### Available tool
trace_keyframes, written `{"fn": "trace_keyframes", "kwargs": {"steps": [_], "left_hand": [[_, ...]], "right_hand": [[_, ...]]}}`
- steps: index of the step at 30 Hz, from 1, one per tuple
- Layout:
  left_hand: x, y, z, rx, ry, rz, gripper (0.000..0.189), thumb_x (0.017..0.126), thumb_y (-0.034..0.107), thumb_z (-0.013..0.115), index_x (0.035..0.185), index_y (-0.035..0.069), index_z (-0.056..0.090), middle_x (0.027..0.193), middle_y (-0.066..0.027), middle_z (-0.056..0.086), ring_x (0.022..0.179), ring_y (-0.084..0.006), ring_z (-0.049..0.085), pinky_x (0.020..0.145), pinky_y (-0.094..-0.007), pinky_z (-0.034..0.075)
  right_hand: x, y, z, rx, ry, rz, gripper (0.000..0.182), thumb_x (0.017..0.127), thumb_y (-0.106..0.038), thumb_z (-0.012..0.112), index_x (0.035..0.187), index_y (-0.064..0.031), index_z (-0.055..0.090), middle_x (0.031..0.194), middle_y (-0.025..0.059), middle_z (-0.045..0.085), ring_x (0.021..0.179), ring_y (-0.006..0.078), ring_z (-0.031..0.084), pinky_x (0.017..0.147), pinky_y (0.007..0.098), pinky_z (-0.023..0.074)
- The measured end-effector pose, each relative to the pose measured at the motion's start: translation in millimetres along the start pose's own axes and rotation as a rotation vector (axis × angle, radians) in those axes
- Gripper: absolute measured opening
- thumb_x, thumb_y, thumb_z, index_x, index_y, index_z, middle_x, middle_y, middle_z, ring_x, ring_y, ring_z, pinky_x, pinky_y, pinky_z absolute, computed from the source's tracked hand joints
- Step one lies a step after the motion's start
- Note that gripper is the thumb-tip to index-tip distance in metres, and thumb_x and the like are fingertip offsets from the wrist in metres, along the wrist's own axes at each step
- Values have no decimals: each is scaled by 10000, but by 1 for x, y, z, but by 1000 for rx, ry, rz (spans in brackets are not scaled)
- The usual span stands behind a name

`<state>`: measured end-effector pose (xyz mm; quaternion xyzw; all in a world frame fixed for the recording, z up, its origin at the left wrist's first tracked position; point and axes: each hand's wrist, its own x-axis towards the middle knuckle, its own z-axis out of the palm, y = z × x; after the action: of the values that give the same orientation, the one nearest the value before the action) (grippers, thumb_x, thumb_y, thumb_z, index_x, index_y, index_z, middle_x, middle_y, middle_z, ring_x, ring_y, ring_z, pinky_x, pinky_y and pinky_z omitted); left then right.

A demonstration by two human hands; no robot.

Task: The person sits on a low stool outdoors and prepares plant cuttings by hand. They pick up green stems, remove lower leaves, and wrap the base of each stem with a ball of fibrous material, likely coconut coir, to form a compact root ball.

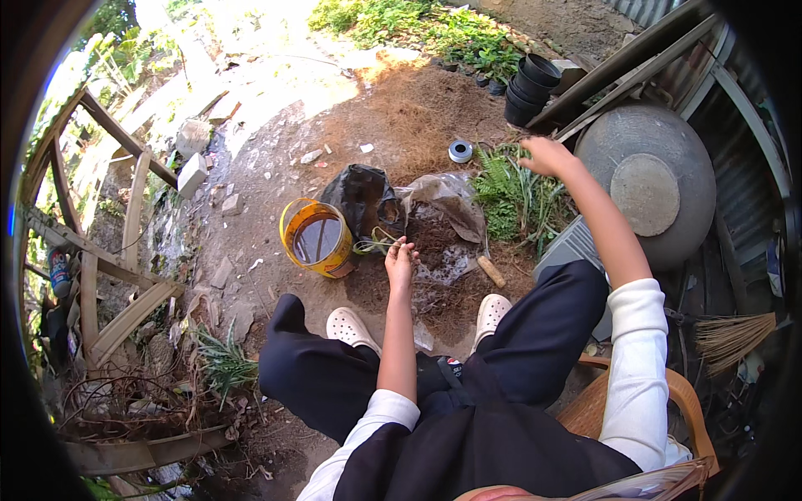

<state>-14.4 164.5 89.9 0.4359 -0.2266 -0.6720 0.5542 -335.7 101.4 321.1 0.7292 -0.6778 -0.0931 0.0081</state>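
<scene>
Between the fingers of my left hand (400,263) is a small plant cutting (378,242) with thin pale green strands. My right hand (546,156) reaches over a pile of cut ferns and long green leaves (507,188), its fingers bent; whether they hold a leaf I cannot tell. Left of my left hand stands a yellow bucket (318,241) of brownish water, beside a black plastic bag (363,197) with brown fibre in it. A clear plastic sheet (448,194) with dark soil lies in front of me. A roll of tape (460,151) rests on the ground near the ferns.
Stacked black plastic pots (531,91) stand at the upper right, near a large round grey jar (651,181). Loose brown fibre (413,113) covers the ground ahead. A short wooden stick (491,271) lies near my right shoe. Wooden framing (135,206) is at the left, a stick broom (736,338) at the right.
</scene>
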Motion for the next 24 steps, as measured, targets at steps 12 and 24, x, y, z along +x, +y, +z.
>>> {"fn": "trace_keyframes", "kwargs": {"steps": [12,24], "left_hand": [[7,-26,56,192,-200,167,294,909,80,449,1202,51,445,960,-66,579,726,-104,563,654,-240,474],[39,-34,35,298,-98,87,291,907,93,455,1195,54,456,968,-47,580,728,-94,554,680,-241,469]], "right_hand": [[-77,58,225,244,-486,284,355,746,-289,597,1002,-44,615,1053,174,596,991,304,569,835,406,464],[-3,54,345,700,-434,764,641,834,-310,521,1332,2,266,1395,259,176,1225,377,345,987,433,349]]}}
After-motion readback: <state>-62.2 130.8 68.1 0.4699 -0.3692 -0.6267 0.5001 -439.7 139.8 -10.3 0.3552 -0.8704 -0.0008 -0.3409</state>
